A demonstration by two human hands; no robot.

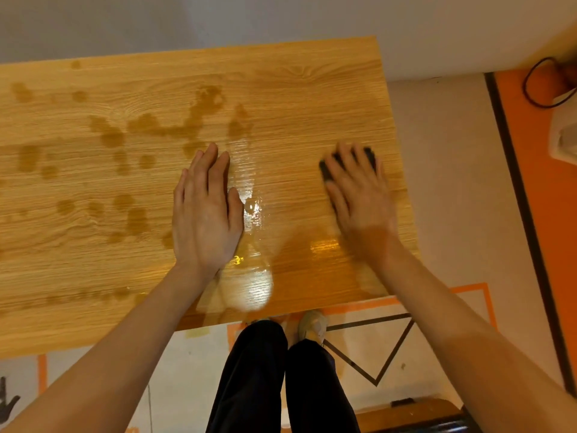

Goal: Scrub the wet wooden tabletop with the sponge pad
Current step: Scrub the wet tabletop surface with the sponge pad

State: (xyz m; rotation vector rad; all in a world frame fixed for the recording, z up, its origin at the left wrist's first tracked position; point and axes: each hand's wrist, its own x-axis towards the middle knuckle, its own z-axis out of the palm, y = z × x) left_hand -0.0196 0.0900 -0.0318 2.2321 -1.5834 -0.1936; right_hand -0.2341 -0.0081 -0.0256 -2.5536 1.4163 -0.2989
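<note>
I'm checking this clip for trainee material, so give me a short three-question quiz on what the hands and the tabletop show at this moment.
1. True or false: the left hand holds the sponge pad.
2. Multiple choice: where do the dark blotches mostly lie on the tabletop? A) left of the left hand B) under the right hand C) at the far right corner
3. Fill in: the glossy wet streak runs between the two ____.

Key:
1. False. The pad lies under the right hand's fingers; the left hand lies flat and empty on the wood.
2. A
3. hands
</note>
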